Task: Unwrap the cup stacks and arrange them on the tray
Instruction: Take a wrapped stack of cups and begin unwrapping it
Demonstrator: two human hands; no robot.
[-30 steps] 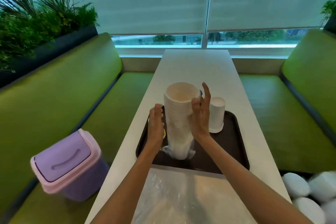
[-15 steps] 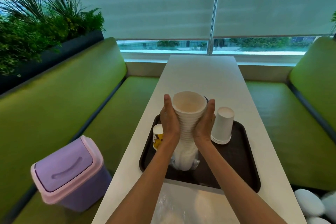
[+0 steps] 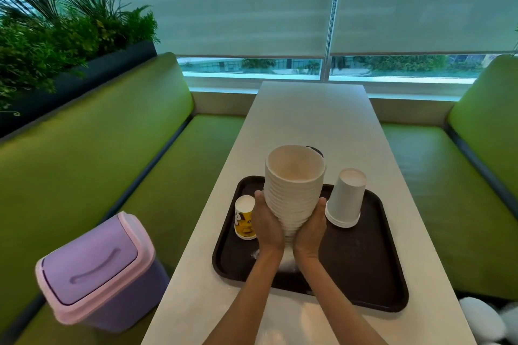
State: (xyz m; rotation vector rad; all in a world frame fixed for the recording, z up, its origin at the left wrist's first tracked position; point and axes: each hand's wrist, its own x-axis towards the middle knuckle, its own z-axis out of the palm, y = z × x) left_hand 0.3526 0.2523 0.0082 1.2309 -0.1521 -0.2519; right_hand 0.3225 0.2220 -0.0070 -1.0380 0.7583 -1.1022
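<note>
Arranging, probably: left hand (image 3: 267,228), right hand (image 3: 309,230) grip clasped round cup stack (image 3: 294,190) over tray (image 3: 353,263); next settle it upright, yellow cup (image 3: 243,220) at 9 o'clock.

I have the tray (image 3: 364,274) on the table (image 3: 308,120), near end. Tall stack (image 3: 294,193) over mid-tray, gripped between my left hand (image 3: 267,225) and right hand (image 3: 309,228). Cup (image 3: 244,218) just left of it, second stack (image 3: 346,199) just right. Bin (image 3: 95,269) on left bench (image 3: 112,162), plants (image 3: 56,36) behind.
</note>
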